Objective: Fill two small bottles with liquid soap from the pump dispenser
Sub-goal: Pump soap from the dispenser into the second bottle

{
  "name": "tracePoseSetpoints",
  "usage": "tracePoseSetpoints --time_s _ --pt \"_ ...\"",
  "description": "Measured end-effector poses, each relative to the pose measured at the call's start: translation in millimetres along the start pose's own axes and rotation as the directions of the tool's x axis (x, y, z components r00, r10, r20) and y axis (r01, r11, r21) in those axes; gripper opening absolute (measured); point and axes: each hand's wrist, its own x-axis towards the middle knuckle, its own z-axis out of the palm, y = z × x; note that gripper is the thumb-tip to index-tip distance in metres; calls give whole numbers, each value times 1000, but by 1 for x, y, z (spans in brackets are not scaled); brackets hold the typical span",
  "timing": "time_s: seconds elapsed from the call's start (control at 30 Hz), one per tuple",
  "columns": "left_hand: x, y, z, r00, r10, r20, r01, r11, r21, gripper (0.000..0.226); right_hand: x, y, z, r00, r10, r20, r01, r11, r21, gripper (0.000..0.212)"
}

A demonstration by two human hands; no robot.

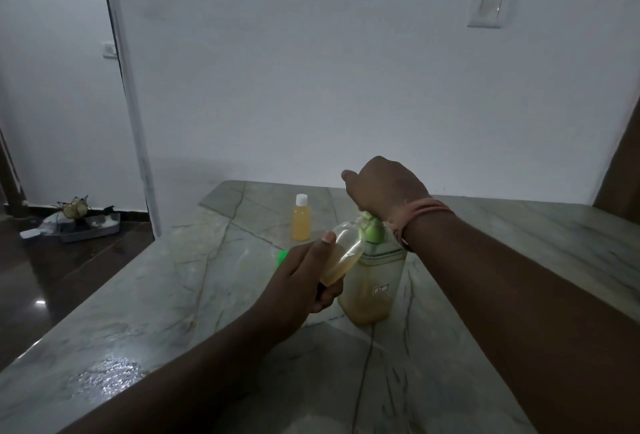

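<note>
A small clear plastic bottle (341,253), part-filled, was gripped tilted in the left hand (304,281) under the green spout. The green pump head (372,231) was pressed by the right hand (384,187), fingers curled. Slow strokes seemed wise.

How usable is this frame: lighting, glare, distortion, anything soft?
Head view: dim, bluish light; glare patch on the marble counter at lower left; wide-angle bending of the door frame; the tilted small bottle at the pump dispenser looks slightly soft.

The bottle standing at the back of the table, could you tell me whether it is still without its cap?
No, the bottle at the back wears a white cap and stands upright, filled with orange-yellow liquid.
</note>
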Motion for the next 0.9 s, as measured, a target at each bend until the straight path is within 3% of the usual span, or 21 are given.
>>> tracePoseSetpoints --time_s 0.2,0.33,0.5,0.67,0.8,0.9 --pt "-3 0 -1 1000 13 10 -13 1000 -3 43 -2 2 2 999 17 51 -19 999 47 46" --pt "-3 3 1 1000 -3 5 3 1000 -10 45 2 0 -5 991 2 136 -3 1000 12 40" --pt "-1 2 0 1000 6 16 -6 1000 -11 44 3 2 3 999 30 17 -31 998 53 43" --pt "-2 -1 -2 1000 -14 15 14 1000 -15 43 -1 3 2 1000 11 20 -11 1000 8 37" --pt "-3 3 1 1000 -13 19 13 1000 -2 45 2 -2 -4 996 -28 90 30 999 -25 43" --pt "-2 3 1 1000 5 20 -5 1000 -1 45 4 0 -4 997 -44 65 43 999 5 46"
